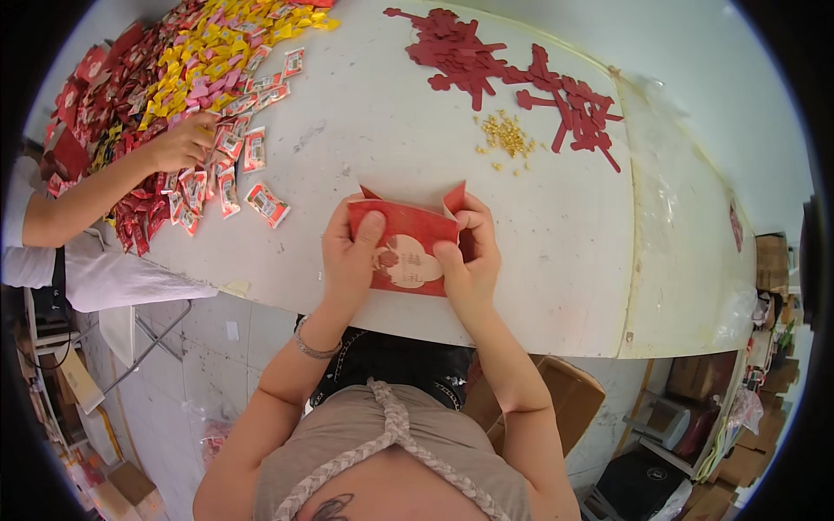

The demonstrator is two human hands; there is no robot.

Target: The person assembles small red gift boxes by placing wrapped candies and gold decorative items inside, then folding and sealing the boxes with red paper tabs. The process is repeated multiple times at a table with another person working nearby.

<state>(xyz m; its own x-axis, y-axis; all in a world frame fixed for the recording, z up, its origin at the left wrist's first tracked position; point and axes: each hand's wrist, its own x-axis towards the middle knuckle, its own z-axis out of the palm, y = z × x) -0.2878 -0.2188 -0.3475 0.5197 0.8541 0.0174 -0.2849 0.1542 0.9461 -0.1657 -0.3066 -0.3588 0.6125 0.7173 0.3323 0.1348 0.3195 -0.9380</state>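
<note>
A red paper gift box or pouch (417, 215) with a pale flower-shaped print is held between my two hands, over the near edge of the white table. My left hand (352, 241) grips its left side, thumb on the front face. My right hand (472, 244) grips the right side, its fingers by the raised corner. The top edge stands partly open with pointed corners up; its inside is hidden. Beyond it lie a small heap of gold-coloured metal fasteners (505, 135) and piles of dark red strips with flower-shaped ends (456, 52).
At the left, a co-worker's hand (189, 140) reaches into a large heap of wrapped sweets (195, 65). Loose red-and-white packets (267, 204) lie nearer me. Clear plastic (733, 319) lies on the table's right part. A cardboard box (554, 404) stands below the table edge.
</note>
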